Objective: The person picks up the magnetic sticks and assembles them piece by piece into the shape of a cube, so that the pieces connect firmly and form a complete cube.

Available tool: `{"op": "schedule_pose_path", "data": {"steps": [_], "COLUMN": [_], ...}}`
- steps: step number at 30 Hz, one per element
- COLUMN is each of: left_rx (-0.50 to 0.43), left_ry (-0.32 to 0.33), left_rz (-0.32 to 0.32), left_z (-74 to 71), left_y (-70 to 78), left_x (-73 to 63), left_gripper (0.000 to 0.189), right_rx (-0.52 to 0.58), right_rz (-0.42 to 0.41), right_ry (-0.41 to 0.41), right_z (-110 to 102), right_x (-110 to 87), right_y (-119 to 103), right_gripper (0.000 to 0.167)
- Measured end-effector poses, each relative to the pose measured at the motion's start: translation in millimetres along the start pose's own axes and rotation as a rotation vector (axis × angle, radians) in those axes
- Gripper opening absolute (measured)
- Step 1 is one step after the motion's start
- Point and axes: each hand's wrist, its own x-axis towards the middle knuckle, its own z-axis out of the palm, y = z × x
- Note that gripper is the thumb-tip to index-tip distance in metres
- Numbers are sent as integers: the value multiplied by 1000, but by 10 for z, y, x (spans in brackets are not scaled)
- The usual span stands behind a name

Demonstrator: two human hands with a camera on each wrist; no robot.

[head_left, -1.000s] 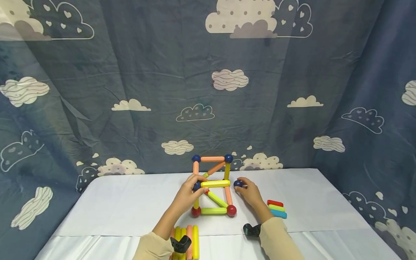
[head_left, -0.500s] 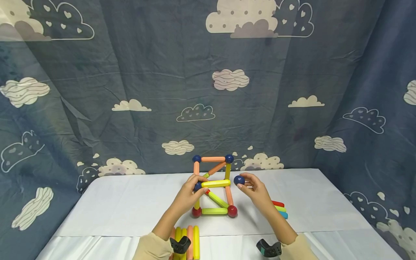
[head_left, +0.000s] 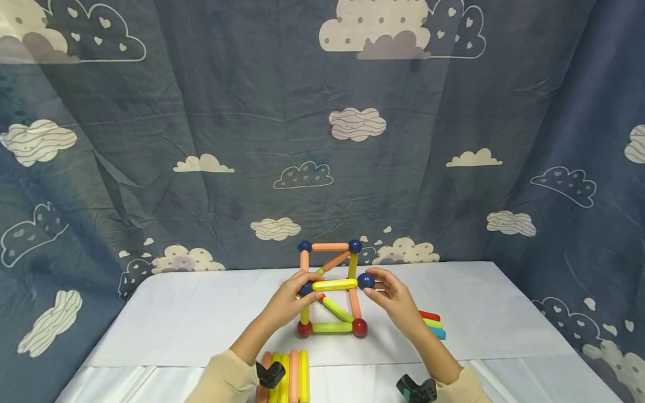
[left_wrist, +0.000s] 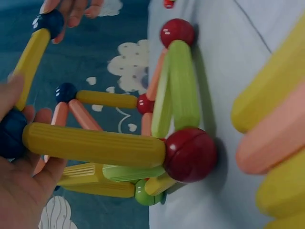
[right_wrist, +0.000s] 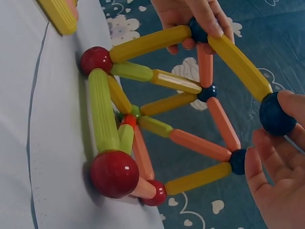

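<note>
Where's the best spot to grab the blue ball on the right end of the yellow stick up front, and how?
I'd pinch the blue ball across its outer half, coming from the right. It's round, and its left side meets the yellow stick, so the right side faces away from it. The right grip holds it from there.

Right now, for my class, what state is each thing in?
Left grip: holding the left blue ball
Right grip: holding the right blue ball
Yellow crossbar: raised, touching both balls
Frame: standing, near-right corner lacking an upright
Nearest rods: side by side, partly hidden
Red, green, blue pieces: together, partly hidden
Backdrop: wrinkled
</note>
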Motion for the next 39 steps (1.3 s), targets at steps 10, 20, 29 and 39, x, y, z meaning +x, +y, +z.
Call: {"op": "schedule_pose_path", "data": {"steps": [10,20,29,39], "left_rx": [6,21,18,13], "left_ry": [6,20,26,28], "left_rz": [42,67,63,66], "left_z": [11,15,16,22], "left_y": [-5,-6,-14,-14], "left_x": [2,6,1,-3], "left_gripper": [25,26,25,25], "right_rx": [-101,-10,-115,-267], "right_rz": [-8,3,4,23], "right_ry": [153,-354,-632,-602], "right_z": [163,614,910,1007], "right_x": [-284,-734,-725,-709], "right_y": [-4,145,245,184], "right_gripper": [59,55,73,77]}}
